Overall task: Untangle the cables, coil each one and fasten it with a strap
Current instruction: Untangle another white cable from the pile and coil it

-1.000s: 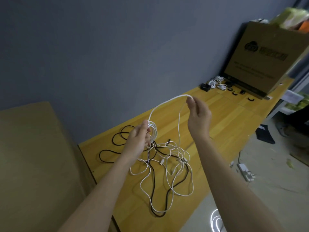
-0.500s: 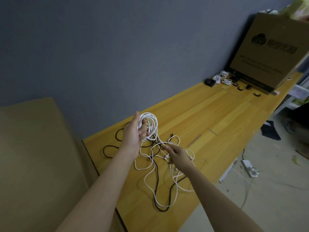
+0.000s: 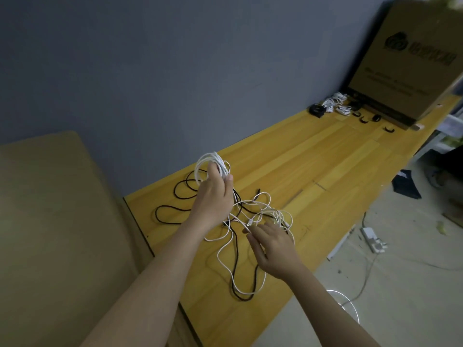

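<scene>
Small coil of thin white cable [image 3: 213, 166] is gripped in the left hand [image 3: 213, 199], fingers curled round the loops, presumably so the turns do not spring apart. Right hand [image 3: 273, 246] is laid fingers-straight on the loose white cable tangle [image 3: 263, 216] at 4 o'clock of the coil, likely to feed slack. A matte black cable [image 3: 175, 209] is woven through the tangle on the glossy yellow wooden tabletop [image 3: 313, 171]. Finished bundles and black straps [image 3: 363, 119] lie at 1 o'clock, by the brown cardboard box [image 3: 413, 58].
</scene>
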`<control>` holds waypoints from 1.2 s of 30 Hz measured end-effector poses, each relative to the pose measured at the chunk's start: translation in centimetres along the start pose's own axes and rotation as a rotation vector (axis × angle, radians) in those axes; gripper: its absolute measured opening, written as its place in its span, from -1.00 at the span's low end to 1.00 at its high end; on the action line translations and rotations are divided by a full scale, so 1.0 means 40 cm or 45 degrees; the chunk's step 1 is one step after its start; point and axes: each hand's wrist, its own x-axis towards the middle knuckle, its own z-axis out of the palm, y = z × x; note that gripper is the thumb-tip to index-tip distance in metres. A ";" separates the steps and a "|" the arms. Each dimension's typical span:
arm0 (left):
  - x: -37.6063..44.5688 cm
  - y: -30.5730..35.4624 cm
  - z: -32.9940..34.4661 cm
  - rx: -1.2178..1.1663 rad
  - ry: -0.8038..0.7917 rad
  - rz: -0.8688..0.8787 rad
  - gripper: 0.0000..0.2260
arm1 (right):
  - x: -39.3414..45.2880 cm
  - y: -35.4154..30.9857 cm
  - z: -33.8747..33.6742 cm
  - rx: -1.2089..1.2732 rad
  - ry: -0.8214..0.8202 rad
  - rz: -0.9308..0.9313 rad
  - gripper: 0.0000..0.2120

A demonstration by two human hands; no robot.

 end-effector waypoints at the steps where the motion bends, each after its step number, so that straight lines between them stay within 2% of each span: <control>1: -0.003 -0.003 0.001 0.072 -0.031 0.017 -0.92 | 0.005 -0.001 -0.014 0.000 0.071 -0.064 -0.72; 4: -0.007 -0.003 0.006 0.142 -0.145 0.000 -0.89 | 0.034 0.000 -0.066 -0.019 0.282 -0.162 -0.71; 8: -0.011 0.003 0.014 0.132 -0.371 -0.165 -0.81 | 0.110 0.010 -0.133 -0.151 0.497 -0.208 -0.74; 10: -0.013 0.009 0.014 0.068 -0.400 -0.183 -0.68 | 0.144 0.026 -0.154 -0.087 0.576 -0.073 -0.71; 14: -0.008 0.024 0.001 -0.111 -0.404 -0.188 -0.52 | 0.195 0.066 -0.160 0.273 0.636 0.315 -0.89; 17: -0.008 0.029 -0.008 -0.424 -0.446 -0.228 -0.57 | 0.216 0.096 -0.117 0.553 0.516 0.515 -0.96; 20: -0.004 0.027 -0.020 -0.652 -0.442 -0.232 -0.63 | 0.199 0.113 -0.053 0.849 0.181 0.778 -0.87; 23: -0.001 0.031 -0.030 -0.783 -0.362 -0.291 -0.64 | 0.143 0.114 0.012 0.918 -0.053 0.868 -0.81; 26: 0.005 0.036 -0.028 -0.938 -0.185 -0.391 -0.66 | 0.098 0.091 0.066 0.889 -0.138 0.909 -0.76; 28: 0.007 0.034 -0.023 -0.921 -0.086 -0.362 -0.69 | 0.082 0.070 0.087 0.817 -0.139 0.899 -0.77; 30: 0.005 0.031 -0.014 -0.775 -0.064 -0.238 -0.72 | 0.076 0.046 0.090 0.738 -0.141 0.787 -0.80; 33: -0.001 0.029 -0.006 -0.597 -0.093 -0.148 -0.82 | 0.057 0.001 0.067 0.504 -0.205 0.454 -0.79; 36: -0.008 0.017 -0.001 -0.210 -0.191 0.000 -0.86 | 0.055 -0.041 0.019 0.315 -0.082 0.161 -0.72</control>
